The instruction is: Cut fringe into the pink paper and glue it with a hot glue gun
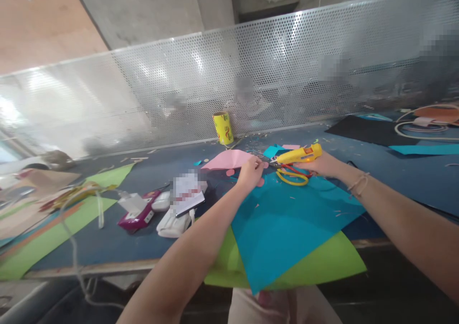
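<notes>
My right hand [320,165] is closed round a yellow hot glue gun [299,155], whose nozzle points left toward small pink paper pieces. My left hand [250,171] is closed in a pinch on a small pink paper piece [261,166] right at the nozzle tip. A larger pink sheet [228,160] lies just behind my left hand. Under both hands spreads a big teal paper sheet [283,221] on top of a lime green sheet [322,264]. Scissors with red and yellow handles [293,175] lie under the glue gun.
A yellow can [223,128] stands by the perforated metal screen [251,75]. To the left lie a magenta box [138,215], white items [175,221], a white cord [75,252] and green paper [53,238]. Black and teal sheets [380,132] lie far right.
</notes>
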A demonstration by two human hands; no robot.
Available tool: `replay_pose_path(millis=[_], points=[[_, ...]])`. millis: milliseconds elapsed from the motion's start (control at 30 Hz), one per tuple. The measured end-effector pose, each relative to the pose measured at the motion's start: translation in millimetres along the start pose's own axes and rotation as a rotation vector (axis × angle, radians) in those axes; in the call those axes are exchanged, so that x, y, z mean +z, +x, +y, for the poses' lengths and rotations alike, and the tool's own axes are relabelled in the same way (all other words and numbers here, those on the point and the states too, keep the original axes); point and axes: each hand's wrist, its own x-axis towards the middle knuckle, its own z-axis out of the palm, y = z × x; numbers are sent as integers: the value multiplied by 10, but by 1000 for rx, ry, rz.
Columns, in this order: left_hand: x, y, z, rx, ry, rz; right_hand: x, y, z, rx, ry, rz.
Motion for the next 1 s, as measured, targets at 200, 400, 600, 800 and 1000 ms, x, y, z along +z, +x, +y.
replay_pose_path(millis=[200, 400, 600, 800, 1000], points=[[35, -13, 3, 20, 22, -20, 30, -26, 22, 25, 24, -3], [32, -8, -24, 37, -4, -7, 55, -52, 104, 28, -26, -111], [2, -23, 4, 9, 23, 8, 82, -48, 100, -22, 38, -29], [-2, -21, 3, 39, 35, 47, 23, -35, 87, -113, -131, 84], [15, -47, 6, 89, 28, 38, 4, -17, 150, -119, -196, 45]])
